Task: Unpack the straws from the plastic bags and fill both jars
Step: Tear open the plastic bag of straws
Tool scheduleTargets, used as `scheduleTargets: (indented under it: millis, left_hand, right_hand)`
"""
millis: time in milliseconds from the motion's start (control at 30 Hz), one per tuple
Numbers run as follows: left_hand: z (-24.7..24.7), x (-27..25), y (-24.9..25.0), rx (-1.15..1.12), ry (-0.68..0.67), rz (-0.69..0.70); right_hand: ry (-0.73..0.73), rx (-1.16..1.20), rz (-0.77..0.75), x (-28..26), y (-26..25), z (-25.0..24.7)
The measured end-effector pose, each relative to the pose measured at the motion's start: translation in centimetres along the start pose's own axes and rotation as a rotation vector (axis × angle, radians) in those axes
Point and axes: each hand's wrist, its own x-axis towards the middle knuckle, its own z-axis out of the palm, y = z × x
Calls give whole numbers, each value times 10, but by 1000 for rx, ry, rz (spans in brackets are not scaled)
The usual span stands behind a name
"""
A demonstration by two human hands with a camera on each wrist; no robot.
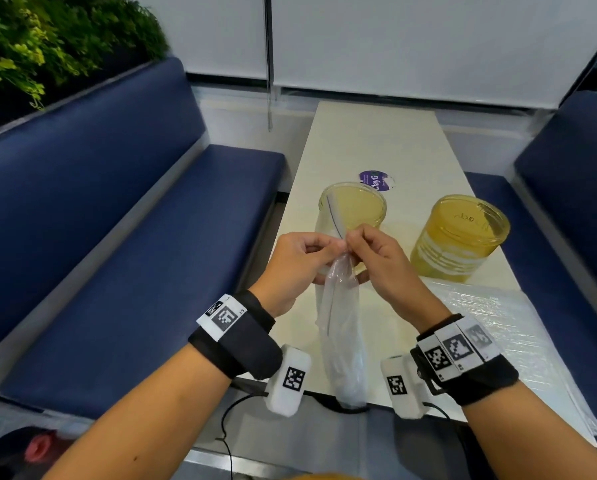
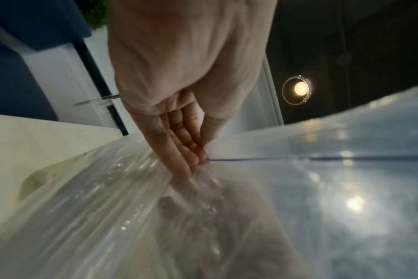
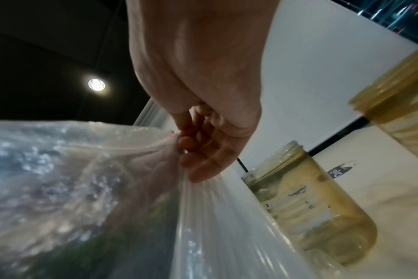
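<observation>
A clear plastic bag (image 1: 342, 327) with a thin blue line near its mouth hangs in front of me, past the table's near edge. Both hands pinch its top together: my left hand (image 1: 335, 247) from the left, my right hand (image 1: 355, 243) from the right. In the left wrist view the fingers (image 2: 184, 156) press the bag film (image 2: 298, 188). The right wrist view shows my fingers (image 3: 193, 151) bunching the bag (image 3: 84, 188). Behind the hands stands a pale yellow jar (image 1: 352, 206). An amber jar (image 1: 459, 237) at the right holds white straws. I cannot tell what the held bag contains.
A second clear plastic bag (image 1: 504, 327) lies flat on the white table (image 1: 376, 140) at the near right. A purple sticker (image 1: 376, 180) sits behind the pale jar. Blue benches (image 1: 134, 271) flank the table on both sides.
</observation>
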Motion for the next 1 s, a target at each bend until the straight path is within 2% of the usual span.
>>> scheduleTargets:
  millis: [167, 533, 700, 800, 1000]
  left_hand:
    - [-1, -1, 3, -53, -18, -78]
    - [6, 0, 1, -204, 63, -255]
    - [4, -1, 4, -284, 7, -286]
    - [2, 0, 7, -256, -32, -300]
    - [9, 2, 13, -238, 34, -304]
  right_hand:
    - [-115, -14, 102, -10, 8, -1]
    - [-128, 184, 36, -12, 14, -15]
    - [-163, 200, 32, -12, 12, -25]
    - [-191, 217, 48, -14, 13, -30]
    - [-245, 9, 106, -17, 9, -30]
